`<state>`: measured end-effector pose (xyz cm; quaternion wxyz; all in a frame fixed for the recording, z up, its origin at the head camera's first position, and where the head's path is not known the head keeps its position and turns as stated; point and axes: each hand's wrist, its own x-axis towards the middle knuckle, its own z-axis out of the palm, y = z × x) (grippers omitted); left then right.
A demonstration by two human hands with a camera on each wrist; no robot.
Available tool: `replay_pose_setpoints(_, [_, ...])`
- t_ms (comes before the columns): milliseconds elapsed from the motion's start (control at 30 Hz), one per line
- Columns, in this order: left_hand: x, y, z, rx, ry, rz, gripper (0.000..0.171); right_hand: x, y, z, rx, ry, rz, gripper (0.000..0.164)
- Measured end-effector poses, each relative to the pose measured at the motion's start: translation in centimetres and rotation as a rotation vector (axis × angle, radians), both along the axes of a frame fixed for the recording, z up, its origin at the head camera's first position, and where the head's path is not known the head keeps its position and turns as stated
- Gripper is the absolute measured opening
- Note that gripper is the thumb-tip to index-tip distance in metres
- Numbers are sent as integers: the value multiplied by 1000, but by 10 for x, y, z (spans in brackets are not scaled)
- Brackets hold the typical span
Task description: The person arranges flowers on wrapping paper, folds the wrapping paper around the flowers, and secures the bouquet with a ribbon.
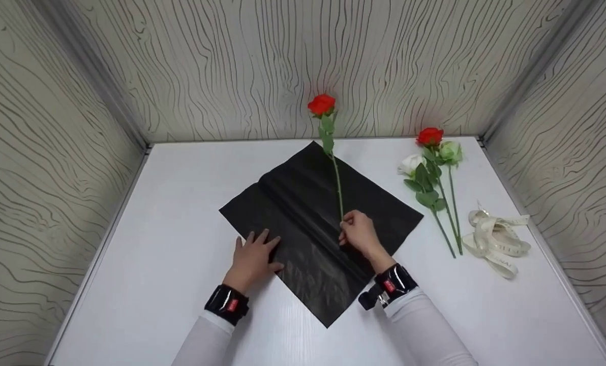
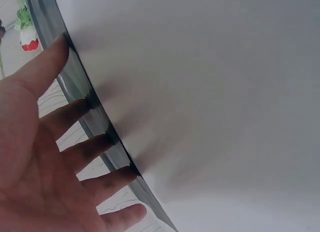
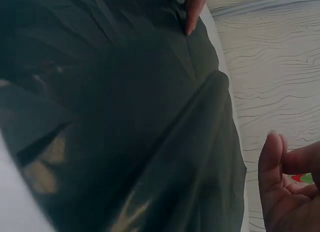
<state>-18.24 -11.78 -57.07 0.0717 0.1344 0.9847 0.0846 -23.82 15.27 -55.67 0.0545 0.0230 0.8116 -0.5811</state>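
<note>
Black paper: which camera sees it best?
The head view: all four corners of the black paper show there. The left wrist view has just a narrow strip; the right wrist view has a big part close up, cut off by the picture's edges.

Small enclosed work booth, lab-like; wider building cannot be told. White tabletop point(image 1: 171, 203) spans booth, hemmed by back panel point(image 1: 242, 76), left panel point(image 1: 33, 152) and right panel point(image 1: 567, 132), all pale with dark wood-grain lines. Grey corner strips point(image 1: 89, 72) where panels meet. Two black wristbands point(image 1: 216, 301) suggest recording station. Three flowers point(image 1: 430, 136), black sheet point(image 1: 298, 203) and pale printed ribbon point(image 1: 491, 239) lend craft-table look.
</note>
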Motion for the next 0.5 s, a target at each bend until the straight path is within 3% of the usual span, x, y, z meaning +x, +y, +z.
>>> replay_pose_setpoints(233, [1, 4, 1, -25, 2, -12, 70, -3, -22, -17, -24, -86, 20, 17])
replay_pose_setpoints(500, [0, 2, 0, -32, 17, -14, 70, -12, -39, -25, 26, -102, 52, 15])
